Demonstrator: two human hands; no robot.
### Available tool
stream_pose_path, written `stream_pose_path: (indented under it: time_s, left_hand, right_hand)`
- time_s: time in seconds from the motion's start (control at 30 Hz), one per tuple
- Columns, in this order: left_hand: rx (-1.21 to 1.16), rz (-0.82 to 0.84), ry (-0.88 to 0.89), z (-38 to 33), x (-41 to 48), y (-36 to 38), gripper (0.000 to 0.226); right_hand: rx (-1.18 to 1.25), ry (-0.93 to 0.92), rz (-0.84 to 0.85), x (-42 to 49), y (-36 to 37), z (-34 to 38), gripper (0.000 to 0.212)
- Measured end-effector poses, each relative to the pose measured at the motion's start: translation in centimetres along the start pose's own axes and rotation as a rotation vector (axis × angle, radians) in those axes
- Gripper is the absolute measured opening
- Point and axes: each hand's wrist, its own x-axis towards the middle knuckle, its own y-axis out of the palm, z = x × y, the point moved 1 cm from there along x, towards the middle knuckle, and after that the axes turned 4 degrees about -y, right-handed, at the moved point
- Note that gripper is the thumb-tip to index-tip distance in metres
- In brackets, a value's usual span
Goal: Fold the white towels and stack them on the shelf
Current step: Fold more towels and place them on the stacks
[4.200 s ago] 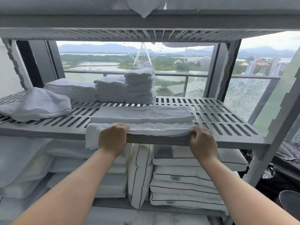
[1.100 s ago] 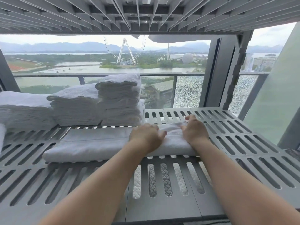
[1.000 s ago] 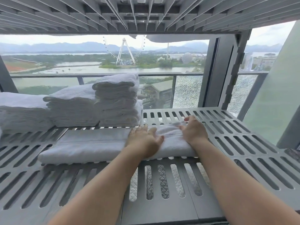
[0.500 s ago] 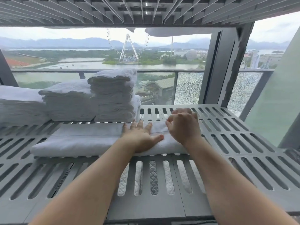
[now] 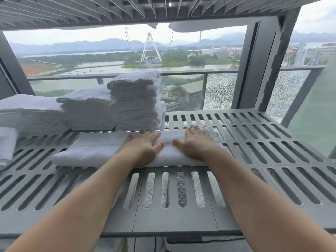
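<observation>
A long folded white towel lies across the grey slotted shelf, in front of the stacks. My left hand lies flat on its right half with straight fingers. My right hand presses flat on the towel's right end, fingers spread toward the window. Behind the towel stand three stacks of folded white towels: a tall one, a middle one and a low one at the left.
Another white towel hangs in at the far left edge. The upper shelf is close overhead. A dark upright post and the window glass stand behind. White bedding shows through the slots below.
The towel went from the shelf's front edge back toward the stacks. My right hand, curled over its right end half a second ago, now lies flat on it; my left hand stays flat.
</observation>
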Motion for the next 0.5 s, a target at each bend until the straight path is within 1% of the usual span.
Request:
stream_pose_path:
  time_s: [0.1,0.17,0.2,0.23,0.3,0.33,0.37,0.43,0.47,0.5]
  left_hand:
    - [0.002,0.01,-0.015,-0.5,-0.1,0.0,0.069]
    - [-0.022,-0.021,-0.017,-0.5,-0.3,0.0,0.067]
    - [-0.041,-0.073,-0.01,-0.5,-0.7,0.1,0.064]
    - [-0.064,-0.166,0.006,-0.6,-1.1,0.1,0.057]
    - [-0.105,-0.433,0.044,-1.0,-2.2,0.2,0.037]
    - [-0.111,-0.522,0.048,-1.2,-2.6,0.2,0.03]
    - [-0.105,-0.562,0.05,-1.3,-2.8,0.2,0.029]
    - [-0.121,-0.524,0.065,-1.4,-2.8,0.3,0.035]
    - [-0.145,-0.473,0.077,-1.4,-2.7,0.3,0.036]
    - [-0.158,-0.405,0.087,-1.4,-2.6,0.3,0.039]
  right_hand:
    - [0.017,0.023,-0.072,-0.5,-0.1,-0.1,0.081]
    - [0.021,0.043,-0.142,-0.9,-0.3,-0.3,0.066]
    - [0.014,0.057,-0.173,-1.2,-0.5,-0.4,0.055]
    - [0.003,0.079,-0.203,-1.5,-0.8,-0.6,0.047]
    - [-0.014,0.154,-0.263,-2.2,-1.2,-1.2,0.044]
    - [-0.032,0.196,-0.299,-2.6,-1.4,-1.4,0.043]
    - [-0.06,0.23,-0.348,-2.9,-1.5,-1.7,0.039]
    - [-0.07,0.301,-0.462,-3.3,-1.6,-2.5,0.029]
    - [-0.029,0.338,-0.501,-3.4,-1.6,-2.9,0.028]
    - [0.023,0.372,-0.51,-3.5,-1.6,-3.3,0.03]
